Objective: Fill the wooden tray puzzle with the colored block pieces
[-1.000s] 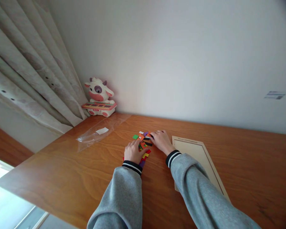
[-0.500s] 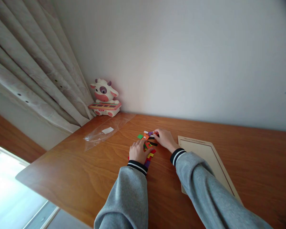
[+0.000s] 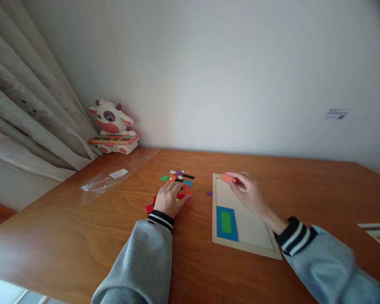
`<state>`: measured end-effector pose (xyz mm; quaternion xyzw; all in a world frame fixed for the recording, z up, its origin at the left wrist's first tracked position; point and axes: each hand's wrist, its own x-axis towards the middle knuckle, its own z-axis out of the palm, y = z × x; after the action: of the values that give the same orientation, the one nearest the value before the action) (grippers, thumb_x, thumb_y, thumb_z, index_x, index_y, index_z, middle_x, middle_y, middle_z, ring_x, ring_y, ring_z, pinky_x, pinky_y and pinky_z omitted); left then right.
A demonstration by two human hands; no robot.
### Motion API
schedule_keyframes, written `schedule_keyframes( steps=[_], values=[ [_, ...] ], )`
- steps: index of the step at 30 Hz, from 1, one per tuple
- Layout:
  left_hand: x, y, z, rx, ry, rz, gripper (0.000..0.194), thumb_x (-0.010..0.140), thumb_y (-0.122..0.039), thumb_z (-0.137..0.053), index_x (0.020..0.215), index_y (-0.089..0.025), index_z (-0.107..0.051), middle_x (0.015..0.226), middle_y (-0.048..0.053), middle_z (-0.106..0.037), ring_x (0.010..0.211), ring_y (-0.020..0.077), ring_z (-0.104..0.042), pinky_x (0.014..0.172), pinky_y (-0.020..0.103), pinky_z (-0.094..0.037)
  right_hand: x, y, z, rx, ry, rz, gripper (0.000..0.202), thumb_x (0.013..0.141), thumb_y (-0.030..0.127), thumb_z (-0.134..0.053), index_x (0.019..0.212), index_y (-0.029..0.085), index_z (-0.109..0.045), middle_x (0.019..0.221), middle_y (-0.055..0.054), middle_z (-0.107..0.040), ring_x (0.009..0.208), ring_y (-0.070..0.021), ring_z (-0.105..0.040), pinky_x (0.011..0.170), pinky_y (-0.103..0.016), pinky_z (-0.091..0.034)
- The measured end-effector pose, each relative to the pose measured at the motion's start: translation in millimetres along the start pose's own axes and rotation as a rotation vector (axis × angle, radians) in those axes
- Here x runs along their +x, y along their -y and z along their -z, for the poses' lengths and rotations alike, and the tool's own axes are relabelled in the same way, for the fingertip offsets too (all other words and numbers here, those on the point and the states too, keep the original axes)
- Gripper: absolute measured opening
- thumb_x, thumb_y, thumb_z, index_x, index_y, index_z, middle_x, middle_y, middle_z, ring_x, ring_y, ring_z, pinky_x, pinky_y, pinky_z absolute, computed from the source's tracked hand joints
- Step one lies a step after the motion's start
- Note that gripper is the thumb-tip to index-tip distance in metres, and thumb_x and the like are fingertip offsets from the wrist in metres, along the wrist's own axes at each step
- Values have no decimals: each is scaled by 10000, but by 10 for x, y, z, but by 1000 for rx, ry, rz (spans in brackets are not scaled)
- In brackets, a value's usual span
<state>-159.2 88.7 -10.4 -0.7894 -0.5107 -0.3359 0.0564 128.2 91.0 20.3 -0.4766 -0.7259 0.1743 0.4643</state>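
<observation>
Between the thumb and fingers of my right hand [image 3: 248, 192] is an orange puzzle piece [image 3: 229, 178], held over the upper left corner of the wooden puzzle board [image 3: 214, 219]. A blue piece [image 3: 227, 238] lies in the board's lower left, with a green rectangle [image 3: 226, 222] inside its outline. My left hand [image 3: 169, 198] rests over loose coloured pieces, thumb apart from the fingers. Close to its fingertips lies another orange piece [image 3: 187, 191]; the palm hides part of the pile. Red pieces [image 3: 150, 208] show at the hand's left.
A purple piece [image 3: 209, 194] sits just left of the board. Black [image 3: 189, 176] and green [image 3: 164, 178] pieces lie farther back. A clear plastic bag [image 3: 104, 181] and a cow toy with a keyboard [image 3: 114, 128] are at left. Some printed card [image 3: 378, 234] lies far right.
My right hand has gone from the pile to the board, carrying the orange piece. My left hand stays at the pile. The view has turned right, and the blue and green pieces now show.
</observation>
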Motion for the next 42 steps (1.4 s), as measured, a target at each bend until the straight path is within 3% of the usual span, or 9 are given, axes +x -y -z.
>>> schedule_keyframes(
  steps=[3, 5, 9, 13, 18, 22, 27, 32, 42],
  values=[
    [-5, -303, -69, -148, -14, -141, 335, 829, -479, -691, 1031, -212, -674, 1047, 69, -718, 941, 230, -663, 874, 385, -518, -449, -53, 347, -68, -30, -221, 276, 891, 433, -573, 996, 206, -690, 852, -51, -690, 675, -172, -593, 625, -309, -514],
    [-19, -588, -132, -241, 28, -184, 335, 832, -486, -685, 1028, -215, -680, 1031, 65, -716, 932, 220, -658, 869, 381, -519, -693, -89, 454, -48, -57, -309, 282, 876, 461, -583, 922, 196, -669, 739, -34, -652, 629, -170, -570, 567, -291, -485],
    [-61, -1153, -270, -380, 174, -257, 361, 820, -498, -694, 1039, -212, -687, 1035, 63, -711, 946, 215, -643, 869, 369, -517, -1011, -110, 462, 149, -98, -363, 306, 888, 463, -569, 1048, 205, -607, 929, -67, -677, 783, -187, -649, 668, -298, -544],
    [-84, -1436, -350, -425, 287, -357, 344, 829, -488, -687, 1043, -218, -696, 1031, 54, -709, 948, 215, -617, 860, 361, -507, -1117, -60, 432, 244, -6, -366, 342, 924, 411, -524, 1196, 216, -590, 1063, -79, -676, 774, -171, -675, 701, -306, -574],
    [-104, -1389, -387, -360, 340, -420, 306, 860, -460, -656, 1080, -252, -704, 1063, 51, -695, 954, 227, -586, 848, 383, -494, -1077, -38, 542, -3, 141, -198, 243, 920, 307, -555, 1116, 220, -669, 977, -57, -714, 825, -183, -661, 774, -319, -547],
    [-134, -1313, -408, -310, 340, -452, 309, 888, -476, -609, 1083, -257, -707, 1098, 56, -684, 974, 238, -577, 845, 397, -492, -1068, -80, 653, -105, 250, -89, 262, 968, 252, -466, 1120, 228, -678, 1042, -72, -712, 957, -197, -648, 879, -345, -508],
    [-136, -1307, -372, -237, 317, -527, 287, 967, -385, -497, 1079, -232, -712, 1110, 67, -704, 990, 232, -597, 847, 394, -510, -1104, -125, 656, -164, 264, -141, 328, 935, 258, -504, 1245, 204, -598, 1026, -85, -705, 878, -203, -648, 822, -359, -528],
    [-120, -1269, -337, -240, 271, -561, 247, 965, -305, -508, 1049, -212, -720, 1074, 61, -737, 977, 221, -640, 836, 385, -542, -1082, -94, 636, -148, 338, -151, 245, 964, 260, -469, 1082, 224, -681, 1013, -74, -699, 924, -209, -647, 845, -360, -520],
    [-139, -1251, -351, -339, 243, -552, 188, 925, -258, -569, 1005, -183, -721, 1034, 57, -751, 967, 216, -659, 849, 374, -577, -1077, -57, 611, -198, 337, -85, 189, 940, 276, -535, 1023, 214, -693, 946, -63, -697, 873, -206, -640, 822, -356, -510]
  ],
)
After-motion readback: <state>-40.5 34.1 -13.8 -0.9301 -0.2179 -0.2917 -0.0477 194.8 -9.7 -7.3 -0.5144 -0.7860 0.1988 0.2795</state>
